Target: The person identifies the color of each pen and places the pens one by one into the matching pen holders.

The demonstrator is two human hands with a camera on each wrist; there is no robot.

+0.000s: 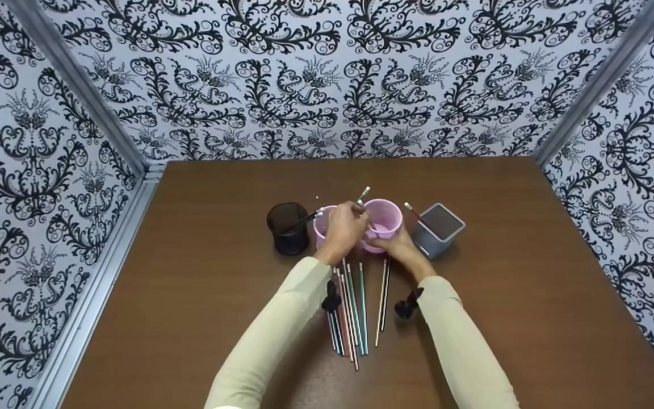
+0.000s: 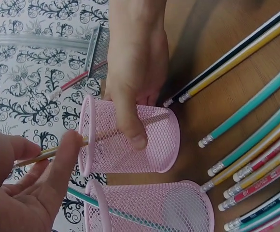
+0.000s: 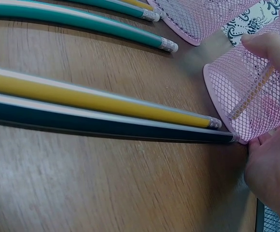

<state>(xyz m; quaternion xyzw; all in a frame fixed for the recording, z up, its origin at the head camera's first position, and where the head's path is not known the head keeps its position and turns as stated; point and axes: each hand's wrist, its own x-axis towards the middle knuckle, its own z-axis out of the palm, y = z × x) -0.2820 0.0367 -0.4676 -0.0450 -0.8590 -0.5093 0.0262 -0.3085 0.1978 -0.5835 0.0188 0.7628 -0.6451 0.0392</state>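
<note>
My left hand [image 1: 345,232] pinches a yellow pencil [image 2: 48,153] between thumb and fingers. Its lower length slants down inside a pink mesh cup [image 2: 152,140], as the left wrist view shows. Around the side of that same cup my right hand [image 1: 399,245] keeps its grip, thumb on the near wall in the right wrist view. Just left stands a second pink mesh cup [image 1: 319,238], partly hidden by the left hand, with a teal pencil [image 2: 82,196] leaning in it.
A round black mesh cup [image 1: 291,241] with a dark pencil stands at left. At right, a square grey mesh holder [image 1: 432,247] has a red pencil in it. Several loose pencils [image 1: 352,318] lie in front of the pink cups, between the forearms. Patterned walls [image 1: 327,85] enclose the table.
</note>
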